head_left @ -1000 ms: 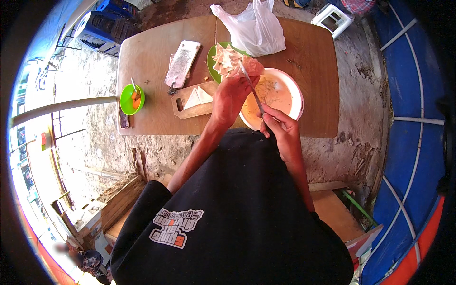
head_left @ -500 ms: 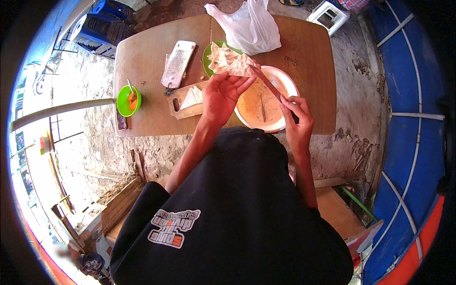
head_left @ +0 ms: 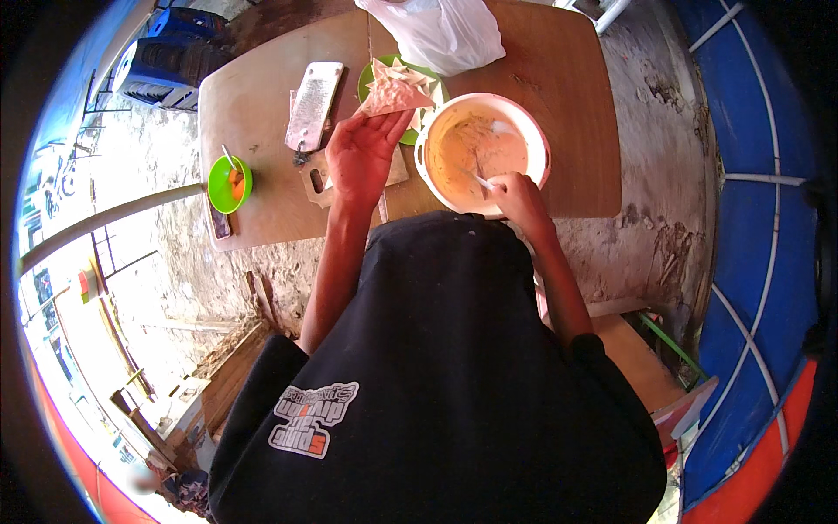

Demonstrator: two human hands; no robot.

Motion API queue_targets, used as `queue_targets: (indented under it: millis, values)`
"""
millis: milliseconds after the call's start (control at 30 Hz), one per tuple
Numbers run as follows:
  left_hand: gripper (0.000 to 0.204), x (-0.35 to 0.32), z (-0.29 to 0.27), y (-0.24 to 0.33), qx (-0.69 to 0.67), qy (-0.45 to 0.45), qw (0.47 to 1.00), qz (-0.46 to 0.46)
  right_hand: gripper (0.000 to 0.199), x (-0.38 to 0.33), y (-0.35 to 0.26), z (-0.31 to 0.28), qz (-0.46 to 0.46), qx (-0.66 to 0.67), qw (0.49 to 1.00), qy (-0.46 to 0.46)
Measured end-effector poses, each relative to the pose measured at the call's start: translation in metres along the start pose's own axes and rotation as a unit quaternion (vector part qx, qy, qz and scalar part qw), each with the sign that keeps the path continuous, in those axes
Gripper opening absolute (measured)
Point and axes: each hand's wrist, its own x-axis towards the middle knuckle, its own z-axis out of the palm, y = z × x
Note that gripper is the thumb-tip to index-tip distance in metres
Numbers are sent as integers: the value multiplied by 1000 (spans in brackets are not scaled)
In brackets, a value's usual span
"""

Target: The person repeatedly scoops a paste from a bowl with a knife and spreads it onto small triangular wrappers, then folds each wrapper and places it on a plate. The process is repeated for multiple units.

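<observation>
My left hand [head_left: 360, 157] is raised over the table, palm up, its fingers under a pale triangular piece [head_left: 394, 94] with lumpy pinkish paste on top. Behind that piece, a green plate [head_left: 362, 83] bears several similar triangles [head_left: 428, 83]. My right hand [head_left: 518, 199] is closed at the near rim of a white basin [head_left: 540, 144]. It grips a knife [head_left: 484, 182], whose bright blade dips toward the orange-pink paste [head_left: 502, 162] inside; the handle is hidden in the fist. A wooden cutting board [head_left: 397, 168] lies partly behind my left wrist, with a sliver of white triangle showing.
On the brown table [head_left: 567, 96] are a flat metal grater [head_left: 314, 105], a white plastic bag [head_left: 441, 35] at the far side, and a green bowl [head_left: 245, 194] with orange pieces and a spoon. A phone [head_left: 220, 224] lies by the left edge. Blue stacked stools [head_left: 170, 70] stand far left.
My right hand has lowered the knife from the triangular piece into the basin. My left hand, still holding the piece, has moved left and up. The view has shifted slightly.
</observation>
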Motion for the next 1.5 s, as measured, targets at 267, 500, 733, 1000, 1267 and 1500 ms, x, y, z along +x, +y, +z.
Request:
queue_targets:
  millis: [267,500,733,1000,1267,1500]
  values:
    - [47,-6,-6,3,18,0,1000,5,19,4,12,28,0,-31,999,-41]
    - [47,-4,-5,-1,17,9,1000,-1,23,-4,22,33,-4,32,998,-59]
    - [45,0,-15,-2,-27,-38,999,-20,26,-14,29,14,66,275,949,-142]
    - [45,5,-27,-1,-113,-215,969,-48,35,-33,2,-48,60,474,872,-107]
    - [50,-4,3,-5,62,-16,997,-40,26,-40,-50,-85,-58,443,894,-14]
    - [49,-11,12,-3,43,-27,997,-56,22,-30,-65,-83,-180,223,950,128]
